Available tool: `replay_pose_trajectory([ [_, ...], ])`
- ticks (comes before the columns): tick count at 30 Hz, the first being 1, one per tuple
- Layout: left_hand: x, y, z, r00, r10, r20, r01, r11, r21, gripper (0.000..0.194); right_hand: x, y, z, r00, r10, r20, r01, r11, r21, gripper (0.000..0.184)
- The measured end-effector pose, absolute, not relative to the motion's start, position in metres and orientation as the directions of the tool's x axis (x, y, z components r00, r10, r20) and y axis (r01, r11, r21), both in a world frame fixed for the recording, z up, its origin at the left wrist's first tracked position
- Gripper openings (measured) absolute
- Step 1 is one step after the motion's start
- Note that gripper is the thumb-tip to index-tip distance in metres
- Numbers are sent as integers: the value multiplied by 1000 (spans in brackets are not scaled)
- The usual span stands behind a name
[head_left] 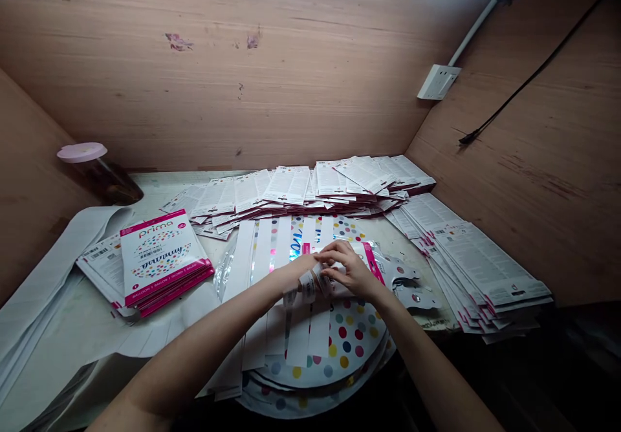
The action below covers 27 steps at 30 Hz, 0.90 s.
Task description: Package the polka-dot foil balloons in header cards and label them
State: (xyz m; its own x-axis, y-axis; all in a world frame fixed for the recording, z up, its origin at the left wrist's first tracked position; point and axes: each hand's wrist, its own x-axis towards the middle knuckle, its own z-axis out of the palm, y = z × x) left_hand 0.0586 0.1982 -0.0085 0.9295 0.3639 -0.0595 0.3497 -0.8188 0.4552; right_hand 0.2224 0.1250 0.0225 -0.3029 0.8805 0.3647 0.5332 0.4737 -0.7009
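The left hand (pixel 299 270) and right hand (pixel 351 270) meet, both grips narrow — pinching a barcoded white card (pixel 307 288) above polka-dot foil balloons (pixel 342 348).

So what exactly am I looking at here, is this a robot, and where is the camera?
No robot here: these are a person's two bare hands, the left hand and the right hand, filmed by one camera worn on the head, looking forward and down. Both hands hold a barcoded white piece above round polka-dot foil pieces. Around them lie stacks of printed cards and a pink-edged prima packet, all on a bench between wooden walls.
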Motion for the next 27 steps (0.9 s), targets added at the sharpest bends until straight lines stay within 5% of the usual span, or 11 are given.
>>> replay_pose_trajectory([
  [3, 61, 200, -10, 927, 367, -81, 363, -815, 453, 28, 218, 126, 20, -277, 869, 410, 443, 495, -748, 4],
  [11, 55, 201, -8, 959, 270, -85, 279, -855, 437, 42, 245, 89, 27, -246, 914, 323, 198, 373, -906, 11],
  [16, 54, 201, -5, 948, 284, -145, 318, -858, 402, 53, 267, 117, 3, -82, 989, 126, 353, 147, -924, 26],
  [27, 54, 198, -7, 954, 290, -75, 296, -871, 392, 48, 262, 154, -37, 4, 988, 153, 666, 112, -738, 9],
])
